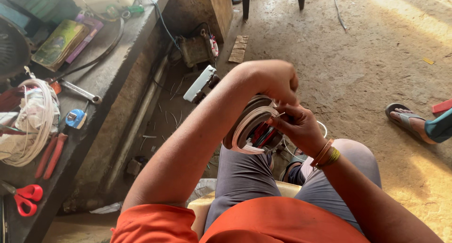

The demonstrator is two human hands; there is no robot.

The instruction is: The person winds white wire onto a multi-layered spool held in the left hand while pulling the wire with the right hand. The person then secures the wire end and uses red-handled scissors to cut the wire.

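Grey concrete workbench (110,78) carries a white wire coil (35,120), red pliers (51,156) and red scissors (26,198). Over the lap, a round wound spool (252,125) sits gripped in the left hand (275,80), closed around its rim. Right hand (299,125) pinches a thin white wire (281,114) at the spool's edge. Judged mid-winding; next move needs steady tension.

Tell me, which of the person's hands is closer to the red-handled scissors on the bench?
Left. The left hand grips the round wound coil from above, on the side toward the scissors. The right hand pinches the coil's far edge, farther away. Neither touches them.
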